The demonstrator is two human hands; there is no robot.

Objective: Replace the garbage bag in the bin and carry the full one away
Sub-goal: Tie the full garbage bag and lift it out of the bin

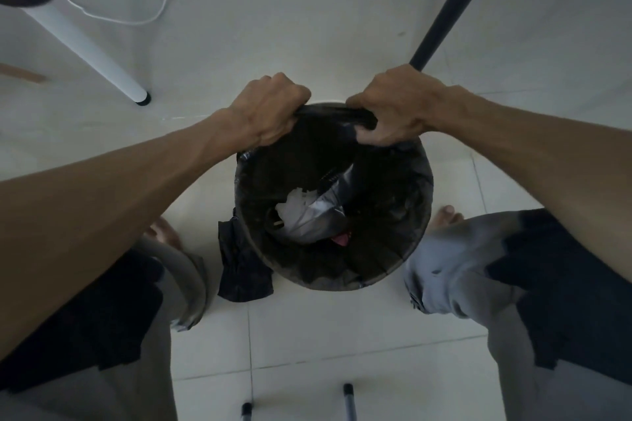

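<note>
Two forearms reach down from us over a tiled floor, and much around them is cut off: our legs leave the picture at the bottom, a white furniture leg and a black pole both run out at the top edge, and only the tips of our two bare feet show past the trouser cuffs. One round dark bin stands on the floor between our knees, and we cannot see its outer wall clearly because the black garbage bag lining it is folded over the rim. Our left hand and right hand sit at the far side of the rim, near each other but apart, each with fingers curled tight round the bag's edge, so a taut band of plastic stretches between them. Fingertips are hidden inside the folds. Deep in the bag lies pale crumpled rubbish with a small pink scrap beside it; what these are we cannot tell in the dim light. One loose piece of black plastic lies on the floor, touching the bin's left side. One white cable loops across the tiles far beyond.
</note>
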